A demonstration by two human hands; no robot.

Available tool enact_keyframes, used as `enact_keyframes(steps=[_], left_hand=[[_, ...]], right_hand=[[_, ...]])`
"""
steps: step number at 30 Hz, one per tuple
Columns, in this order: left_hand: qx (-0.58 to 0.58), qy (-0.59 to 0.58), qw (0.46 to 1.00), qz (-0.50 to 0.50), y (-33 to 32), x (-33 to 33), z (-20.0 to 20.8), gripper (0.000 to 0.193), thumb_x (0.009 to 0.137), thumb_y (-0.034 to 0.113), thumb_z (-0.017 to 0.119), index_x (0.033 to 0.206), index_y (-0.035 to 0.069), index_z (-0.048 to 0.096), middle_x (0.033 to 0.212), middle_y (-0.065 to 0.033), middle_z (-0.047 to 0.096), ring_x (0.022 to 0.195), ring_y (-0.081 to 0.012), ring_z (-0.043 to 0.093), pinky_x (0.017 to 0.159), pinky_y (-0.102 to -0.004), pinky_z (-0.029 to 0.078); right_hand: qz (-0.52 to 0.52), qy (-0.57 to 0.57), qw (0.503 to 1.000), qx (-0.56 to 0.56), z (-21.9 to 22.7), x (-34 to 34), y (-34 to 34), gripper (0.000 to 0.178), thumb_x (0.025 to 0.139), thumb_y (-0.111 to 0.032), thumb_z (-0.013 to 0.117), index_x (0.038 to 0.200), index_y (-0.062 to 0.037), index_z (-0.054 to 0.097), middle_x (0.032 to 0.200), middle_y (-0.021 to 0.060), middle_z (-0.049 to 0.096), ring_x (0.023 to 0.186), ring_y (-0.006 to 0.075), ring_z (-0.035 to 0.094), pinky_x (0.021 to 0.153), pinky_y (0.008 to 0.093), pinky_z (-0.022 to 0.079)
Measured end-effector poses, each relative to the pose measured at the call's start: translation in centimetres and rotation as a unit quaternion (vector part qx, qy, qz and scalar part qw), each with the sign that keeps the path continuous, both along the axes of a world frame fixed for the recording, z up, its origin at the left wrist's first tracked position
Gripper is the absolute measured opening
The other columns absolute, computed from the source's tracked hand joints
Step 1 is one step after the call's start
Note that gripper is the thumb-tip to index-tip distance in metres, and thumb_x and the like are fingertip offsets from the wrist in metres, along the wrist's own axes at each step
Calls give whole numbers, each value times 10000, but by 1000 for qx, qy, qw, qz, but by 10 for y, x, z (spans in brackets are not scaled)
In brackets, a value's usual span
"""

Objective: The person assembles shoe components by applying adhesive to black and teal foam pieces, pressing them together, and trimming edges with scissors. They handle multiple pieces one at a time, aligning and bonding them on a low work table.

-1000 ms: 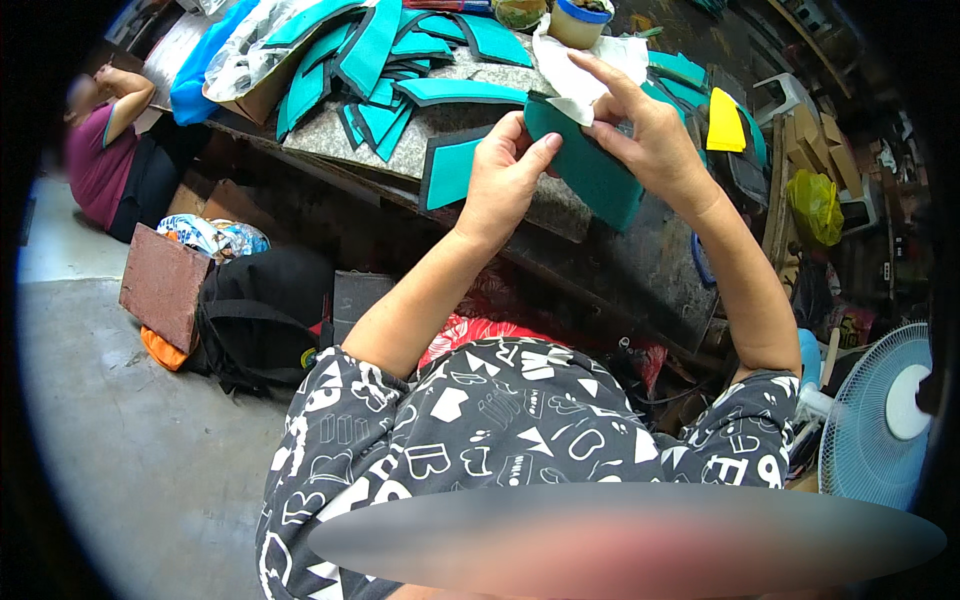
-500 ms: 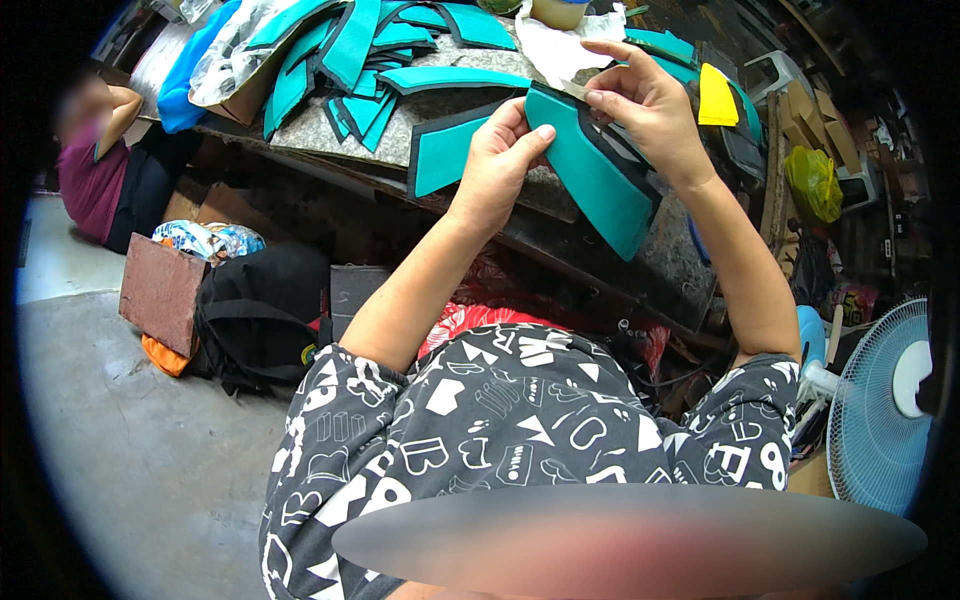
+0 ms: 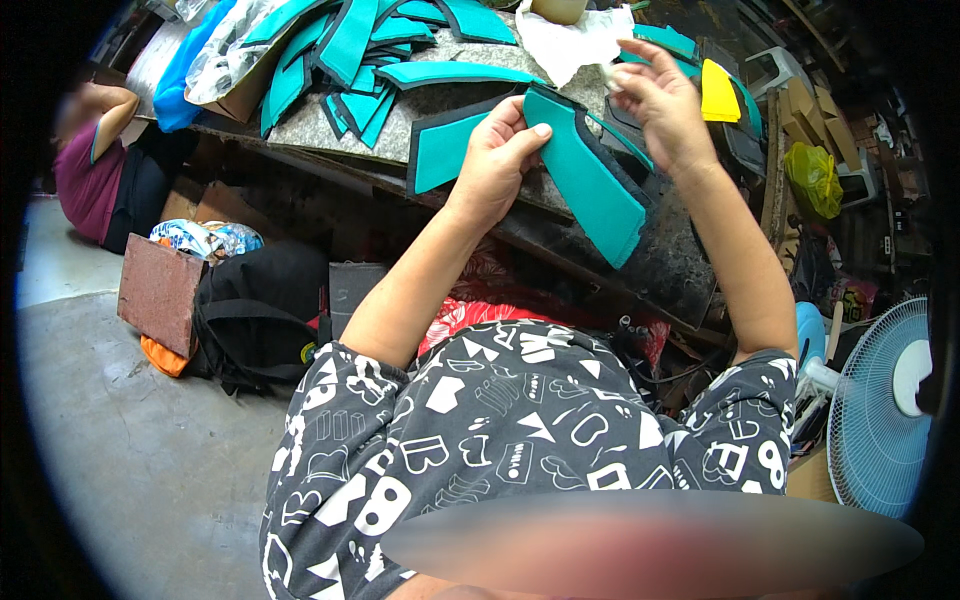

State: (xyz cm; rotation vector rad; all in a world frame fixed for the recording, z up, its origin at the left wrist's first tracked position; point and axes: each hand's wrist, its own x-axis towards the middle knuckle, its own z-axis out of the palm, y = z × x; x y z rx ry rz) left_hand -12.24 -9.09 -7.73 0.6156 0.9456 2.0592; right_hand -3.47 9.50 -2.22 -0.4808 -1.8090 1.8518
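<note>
At the crowded bench edge [image 3: 640,262], left hand [image 3: 500,150] fingers pinch a teal piece [image 3: 585,175]; right hand [image 3: 665,105] fingers unclear.

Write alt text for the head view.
A seated person's left hand pinches a teal piece at a workbench strewn with similar pieces; the right hand is raised beside it. A fan stands at right.

The curved panel [image 3: 590,185] lay under the left-hand fingers [image 3: 515,130], extending right of them below the right-hand fingers [image 3: 640,75]. Stacked panels [image 3: 370,50] rested on the counter [image 3: 320,125] left of and beyond the fingers.
</note>
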Motion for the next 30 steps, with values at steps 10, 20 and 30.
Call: enact_keyframes(steps=[10,20,30], left_hand=[[34,-99,992,-65,-6,-19,-12,315,849,53,434,1129,27,578,943,-73,672,839,-179,643,801,-339,528],[85,-124,978,-141,-8,-33,-23,370,818,118,427,1124,48,622,943,-54,668,824,-162,620,729,-317,509],[21,-134,981,-136,-10,-27,-4,390,783,90,430,1124,45,615,940,-59,674,775,-168,608,694,-312,497]], right_hand=[[88,-167,938,290,14,60,40,436,867,47,413,1249,-37,605,771,-9,558,684,61,495,655,219,422],[82,-285,871,391,6,79,42,393,934,-118,592,1327,-117,591,902,63,710,870,130,664,828,300,501],[168,-54,965,193,16,41,-28,521,990,-226,608,1463,-99,429,975,96,686,918,153,669,794,273,537]])
